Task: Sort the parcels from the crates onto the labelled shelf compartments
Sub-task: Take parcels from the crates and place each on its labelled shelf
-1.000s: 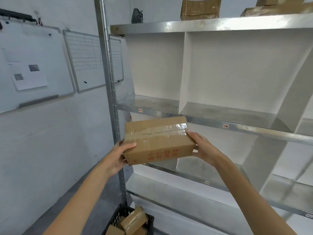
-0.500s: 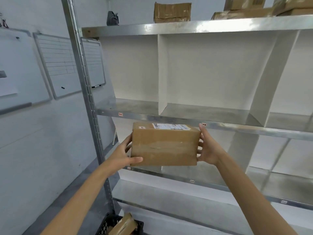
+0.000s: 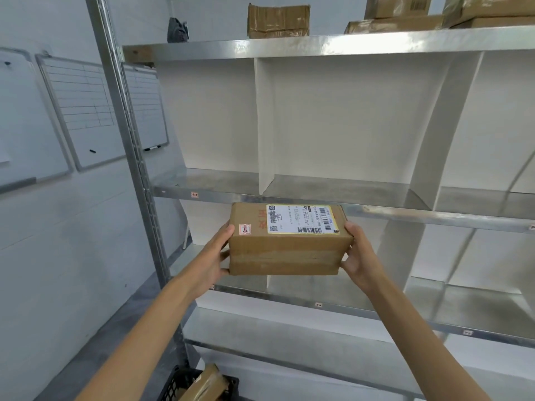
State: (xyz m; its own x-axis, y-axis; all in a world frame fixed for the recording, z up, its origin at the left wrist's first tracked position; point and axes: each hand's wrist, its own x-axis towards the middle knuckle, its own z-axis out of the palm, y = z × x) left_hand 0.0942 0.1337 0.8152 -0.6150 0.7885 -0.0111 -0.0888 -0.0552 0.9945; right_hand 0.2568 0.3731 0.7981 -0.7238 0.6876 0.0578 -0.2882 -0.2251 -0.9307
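Parcel (image 3: 285, 253) between left hand (image 3: 211, 264) and right hand (image 3: 357, 256), before shelf rail (image 3: 434, 217); crate (image 3: 179, 383) below.

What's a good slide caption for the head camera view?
Left hand and right hand hold a cardboard parcel, shipping label facing up, before the metal shelf.

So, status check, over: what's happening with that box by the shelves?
Left hand and right hand grip the parcel by its ends. Held level, label up, in front of the middle shelf edge. Nothing visible blocking the way.
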